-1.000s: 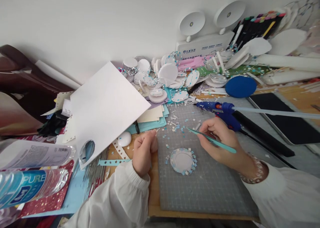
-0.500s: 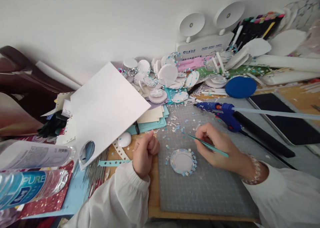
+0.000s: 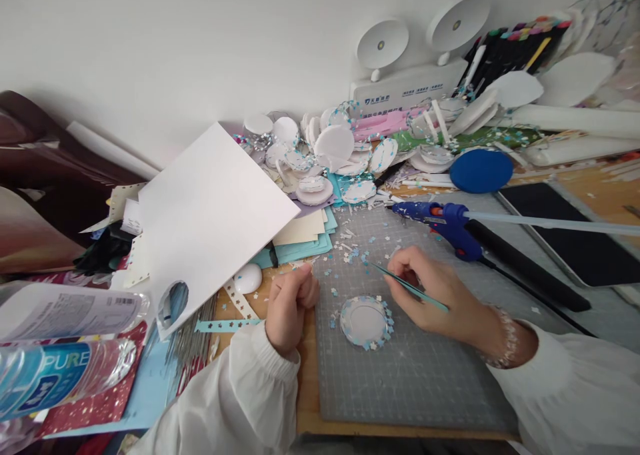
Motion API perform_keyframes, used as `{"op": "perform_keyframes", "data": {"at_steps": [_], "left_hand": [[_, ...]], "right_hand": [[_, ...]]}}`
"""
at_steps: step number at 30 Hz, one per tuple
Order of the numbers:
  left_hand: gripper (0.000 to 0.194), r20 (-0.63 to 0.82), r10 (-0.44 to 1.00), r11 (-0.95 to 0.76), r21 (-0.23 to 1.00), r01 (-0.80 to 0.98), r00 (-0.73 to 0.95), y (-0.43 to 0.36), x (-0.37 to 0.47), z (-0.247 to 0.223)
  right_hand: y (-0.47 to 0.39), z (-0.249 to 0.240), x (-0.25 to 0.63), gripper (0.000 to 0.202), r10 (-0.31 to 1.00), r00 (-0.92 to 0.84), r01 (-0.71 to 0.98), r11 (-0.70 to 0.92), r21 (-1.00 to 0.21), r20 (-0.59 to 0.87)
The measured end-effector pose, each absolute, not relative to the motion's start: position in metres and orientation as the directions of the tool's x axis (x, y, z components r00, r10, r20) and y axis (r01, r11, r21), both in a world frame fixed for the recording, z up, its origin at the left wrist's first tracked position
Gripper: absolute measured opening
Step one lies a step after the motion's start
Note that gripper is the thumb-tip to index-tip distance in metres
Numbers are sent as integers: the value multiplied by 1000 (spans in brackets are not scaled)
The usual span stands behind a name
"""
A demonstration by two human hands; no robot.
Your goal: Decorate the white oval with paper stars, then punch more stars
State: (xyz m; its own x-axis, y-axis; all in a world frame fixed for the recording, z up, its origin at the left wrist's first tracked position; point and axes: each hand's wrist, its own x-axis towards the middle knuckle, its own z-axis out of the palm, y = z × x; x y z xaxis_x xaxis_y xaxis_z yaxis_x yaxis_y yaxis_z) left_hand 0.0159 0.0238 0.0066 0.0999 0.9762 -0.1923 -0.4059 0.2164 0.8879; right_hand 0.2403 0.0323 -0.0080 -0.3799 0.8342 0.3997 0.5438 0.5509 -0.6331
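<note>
My right hand [image 3: 425, 288] grips teal tweezers [image 3: 413, 288] above the grey cutting mat [image 3: 410, 382]. The tweezers' tips point at small blue and white paper flowers [image 3: 356, 255] scattered on the mat. Left of it, my left hand [image 3: 291, 305] is closed in a loose fist at the mat's left edge; whatever its fingers may hold is hidden. Between and slightly below the hands lies a round white disc [image 3: 367, 322], its rim ringed with blue and white flowers.
A blue glue gun [image 3: 445, 222] and a phone [image 3: 575, 235] lie at the right. White board [image 3: 220, 215] covers the left side, with a water bottle [image 3: 65, 375] near it. Decorated discs [image 3: 335, 147] pile up at the back, beside a blue disc [image 3: 481, 170].
My right hand and the tweezers have shifted slightly left, the tips now nearer the loose blue flowers. My left hand stays nearly still.
</note>
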Motion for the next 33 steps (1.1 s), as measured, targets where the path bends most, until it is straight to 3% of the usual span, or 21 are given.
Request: {"op": "perform_keyframes", "data": {"at_steps": [10, 16, 22, 26, 33], "left_hand": [[61, -195, 977, 214, 904, -371, 91, 23, 17, 6], [55, -166, 985, 173, 926, -335, 51, 23, 18, 5], [27, -172, 979, 180, 981, -72, 108, 21, 21, 6], [26, -100, 971, 93, 995, 43, 217, 17, 24, 7], [27, -59, 963, 57, 998, 17, 263, 14, 24, 7]], "right_hand": [[33, -9, 239, 19, 851, -404, 564, 521, -641, 336], [29, -7, 238, 22, 837, -277, 486, 546, -682, 473], [18, -1, 233, 28, 833, -223, 277, 552, -786, 507], [13, 5, 228, 31, 741, -340, 192, 657, -728, 579], [13, 6, 225, 30, 595, -490, 212, 790, -575, 637]]}}
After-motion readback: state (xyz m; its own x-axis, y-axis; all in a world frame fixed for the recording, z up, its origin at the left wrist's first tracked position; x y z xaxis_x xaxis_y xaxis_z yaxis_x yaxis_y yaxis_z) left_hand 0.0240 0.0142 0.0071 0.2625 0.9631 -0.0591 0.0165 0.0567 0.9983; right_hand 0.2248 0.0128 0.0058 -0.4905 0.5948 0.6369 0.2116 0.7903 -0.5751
